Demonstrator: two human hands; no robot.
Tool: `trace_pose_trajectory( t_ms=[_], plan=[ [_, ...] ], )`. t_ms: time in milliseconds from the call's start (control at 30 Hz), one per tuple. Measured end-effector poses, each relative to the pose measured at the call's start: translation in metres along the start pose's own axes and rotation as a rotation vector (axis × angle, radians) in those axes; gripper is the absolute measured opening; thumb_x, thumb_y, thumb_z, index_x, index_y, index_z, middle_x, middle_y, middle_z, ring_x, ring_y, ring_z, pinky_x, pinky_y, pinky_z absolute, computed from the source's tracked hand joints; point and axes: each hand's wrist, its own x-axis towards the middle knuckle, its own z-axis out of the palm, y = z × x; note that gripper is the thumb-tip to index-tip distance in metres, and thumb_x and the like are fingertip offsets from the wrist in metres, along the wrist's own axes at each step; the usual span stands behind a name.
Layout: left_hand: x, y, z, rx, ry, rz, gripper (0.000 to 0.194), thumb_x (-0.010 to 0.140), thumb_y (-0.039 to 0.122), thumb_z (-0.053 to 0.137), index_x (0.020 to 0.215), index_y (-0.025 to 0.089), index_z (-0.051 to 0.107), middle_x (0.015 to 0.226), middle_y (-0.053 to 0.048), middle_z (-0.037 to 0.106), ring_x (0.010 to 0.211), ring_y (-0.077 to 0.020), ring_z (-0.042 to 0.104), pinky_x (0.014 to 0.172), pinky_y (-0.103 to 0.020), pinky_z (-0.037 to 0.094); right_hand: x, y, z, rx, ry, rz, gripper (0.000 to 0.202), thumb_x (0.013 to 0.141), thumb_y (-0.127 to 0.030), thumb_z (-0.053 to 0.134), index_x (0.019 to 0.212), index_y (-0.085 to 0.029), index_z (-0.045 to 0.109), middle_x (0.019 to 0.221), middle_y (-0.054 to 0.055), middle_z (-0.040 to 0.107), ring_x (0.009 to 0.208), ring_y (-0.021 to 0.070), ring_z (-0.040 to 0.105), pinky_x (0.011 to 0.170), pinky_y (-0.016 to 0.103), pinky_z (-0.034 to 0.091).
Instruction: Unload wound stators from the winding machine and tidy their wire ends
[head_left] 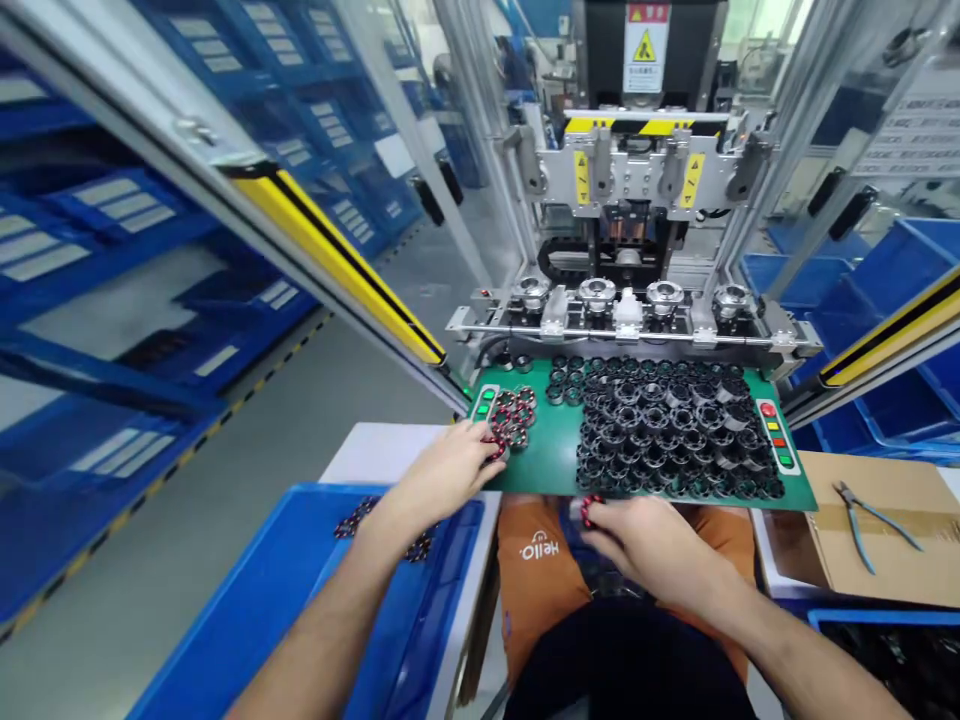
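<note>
My left hand (463,462) is over the left end of the green work plate (541,462), its fingers curled round a small wound ring, a motor stator (495,447) with red on it. Beside that hand stands a cluster of similar red-and-copper stators (517,412). In front of the plate's near edge, above the lap, my right hand (645,545) pinches another red-wound stator (590,510). Many black rings (671,425) stand in stacked rows on the plate's right part. The fingertips of both hands are partly hidden.
Behind the plate is a press machine with several round metal fixtures (598,292). Button panels (778,437) sit at both plate ends. A blue bin (300,560) with wound parts stands at left; pliers (862,520) lie on a cardboard box (911,500) at right. Yellow-striped posts (352,270) flank the station.
</note>
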Motion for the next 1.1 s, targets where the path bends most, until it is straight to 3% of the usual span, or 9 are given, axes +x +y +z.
trace_pose_trajectory(
  t_ms=[100,233,333,467,567,633,800,967,1100],
  plan=[
    [-0.016,-0.017,0.044,-0.01,0.036,-0.084,0.02,0.095,0.036,0.061,0.089,0.025,0.076,0.103,-0.01,0.069,0.104,-0.0288,0.062,0.095,-0.045,0.05,0.072,-0.024,0.024,-0.29,-0.051,0.003,0.037,0.107,-0.043,0.039,0.112,-0.026,0.071,0.102,0.009,0.079,0.093,0.0249,0.077,0.079,0.032,0.051],
    [-0.022,-0.024,0.068,-0.05,0.104,-0.111,0.016,0.094,0.035,0.064,0.091,0.025,0.077,0.106,-0.009,0.07,0.107,-0.028,0.062,0.098,-0.043,0.05,0.141,-0.046,0.057,-0.391,-0.068,0.014,0.037,0.105,-0.038,0.042,0.109,-0.021,0.075,0.109,0.015,0.078,0.103,0.0278,0.076,0.084,0.034,0.055],
    [-0.028,-0.03,0.071,-0.079,0.176,-0.125,0.015,0.094,0.034,0.064,0.101,0.026,0.076,0.112,-0.009,0.068,0.111,-0.0289,0.062,0.098,-0.044,0.051,0.156,-0.049,0.057,-0.438,-0.046,0.037,0.032,0.103,-0.034,0.047,0.119,-0.022,0.071,0.108,0.013,0.079,0.101,0.027,0.077,0.083,0.033,0.056],
    [-0.029,-0.034,0.055,-0.157,0.269,-0.095,0.025,0.098,0.042,0.062,0.118,0.031,0.071,0.124,-0.006,0.066,0.118,-0.0268,0.058,0.102,-0.042,0.05,0.154,-0.038,0.028,-0.502,0.056,0.123,0.038,0.102,-0.038,0.048,0.135,-0.026,0.062,0.109,0.012,0.078,0.101,0.0283,0.075,0.084,0.036,0.056],
    [0.004,-0.024,0.035,-0.175,0.42,-0.08,0.03,0.103,0.048,0.052,0.121,0.032,0.07,0.126,-0.006,0.065,0.122,-0.0269,0.055,0.107,-0.043,0.046,0.172,-0.025,0.006,-0.566,0.148,0.24,0.041,0.104,-0.027,0.034,0.128,-0.016,0.065,0.12,0.021,0.073,0.109,0.0308,0.072,0.091,0.039,0.053],
    [0.04,-0.01,0.027,-0.13,0.433,-0.061,0.03,0.102,0.044,0.052,0.122,0.031,0.07,0.131,-0.008,0.063,0.125,-0.0293,0.052,0.105,-0.045,0.045,0.193,-0.018,0.001,-0.605,0.193,0.302,0.043,0.102,-0.017,0.031,0.123,-0.01,0.068,0.126,0.026,0.07,0.118,0.0323,0.068,0.099,0.042,0.05],
    [0.11,0.013,0.036,-0.091,0.415,-0.076,0.028,0.097,0.027,0.052,0.116,0.019,0.071,0.12,-0.017,0.064,0.125,-0.0348,0.05,0.1,-0.047,0.043,0.228,-0.007,0.008,-0.654,0.265,0.391,0.046,0.1,-0.011,0.031,0.118,-0.007,0.073,0.124,0.029,0.07,0.117,0.0312,0.067,0.102,0.045,0.046],
    [0.125,0.009,0.052,-0.087,0.406,-0.098,0.033,0.099,0.021,0.041,0.117,0.017,0.069,0.124,-0.019,0.063,0.128,-0.0355,0.047,0.099,-0.048,0.042,0.232,-0.001,0.008,-0.644,0.292,0.426,0.045,0.1,-0.01,0.033,0.12,-0.007,0.074,0.118,0.028,0.072,0.114,0.0297,0.069,0.1,0.044,0.047],
    [0.13,0.011,0.054,-0.1,0.379,-0.088,0.025,0.101,0.027,0.049,0.109,0.016,0.069,0.122,-0.016,0.063,0.126,-0.0317,0.05,0.101,-0.047,0.042,0.233,0.001,0.005,-0.61,0.274,0.453,0.044,0.1,-0.009,0.035,0.117,-0.006,0.075,0.117,0.029,0.073,0.113,0.03,0.071,0.103,0.047,0.045]
  ],
)
